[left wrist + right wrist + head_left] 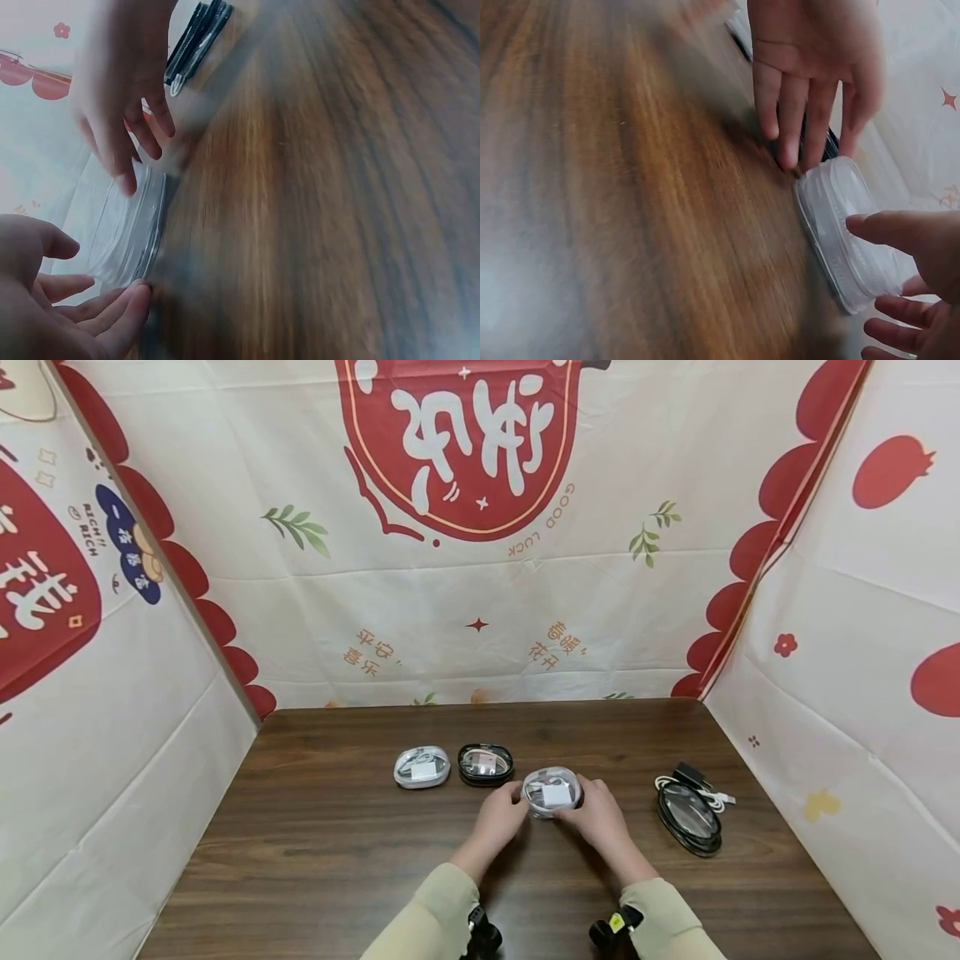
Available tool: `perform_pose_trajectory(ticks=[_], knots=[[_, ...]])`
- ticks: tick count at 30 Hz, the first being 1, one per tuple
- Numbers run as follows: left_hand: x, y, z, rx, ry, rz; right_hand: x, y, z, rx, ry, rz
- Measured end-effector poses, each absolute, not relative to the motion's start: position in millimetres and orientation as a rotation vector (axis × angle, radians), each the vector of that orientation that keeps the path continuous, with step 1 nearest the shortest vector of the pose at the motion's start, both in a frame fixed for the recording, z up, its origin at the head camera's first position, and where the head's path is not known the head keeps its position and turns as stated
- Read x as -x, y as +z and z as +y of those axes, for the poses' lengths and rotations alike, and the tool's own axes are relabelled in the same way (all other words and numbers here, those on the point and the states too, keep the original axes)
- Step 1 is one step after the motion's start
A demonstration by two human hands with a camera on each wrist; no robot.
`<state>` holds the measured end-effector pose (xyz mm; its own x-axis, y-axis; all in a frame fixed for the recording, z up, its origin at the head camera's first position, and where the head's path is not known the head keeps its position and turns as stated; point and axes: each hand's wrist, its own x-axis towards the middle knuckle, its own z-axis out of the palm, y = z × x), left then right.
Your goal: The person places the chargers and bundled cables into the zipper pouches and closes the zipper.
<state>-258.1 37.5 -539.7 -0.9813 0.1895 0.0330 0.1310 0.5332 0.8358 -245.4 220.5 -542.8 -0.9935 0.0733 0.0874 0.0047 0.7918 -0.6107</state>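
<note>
A clear oval case holding coiled white cable, with a white block or label in its middle, sits on the table between both hands. At its left end is my left hand; in the left wrist view its fingertips touch the lower edge of the case and the thumb stands off. My right hand is at the right end. The right wrist view has its thumb against the case, with the other fingers spread and loosely bent near the end. Neither hand curls round the case.
Left of the hands lie a white-rimmed oval case and a black-rimmed one, both with cable inside. A black oval coil, a white cable and a black block lie at the right. Printed cloth walls surround the wooden table.
</note>
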Motion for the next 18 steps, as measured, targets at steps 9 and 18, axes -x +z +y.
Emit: perform_pose_trajectory(ticks=[9,18], knots=[[267,-539,54,-0.301,1.522,2.683,261,-547,218,0.263,1.003,-2.820],[270,-543,57,-0.310,1.543,2.705,275,-546,215,0.335,1.027,-2.782]])
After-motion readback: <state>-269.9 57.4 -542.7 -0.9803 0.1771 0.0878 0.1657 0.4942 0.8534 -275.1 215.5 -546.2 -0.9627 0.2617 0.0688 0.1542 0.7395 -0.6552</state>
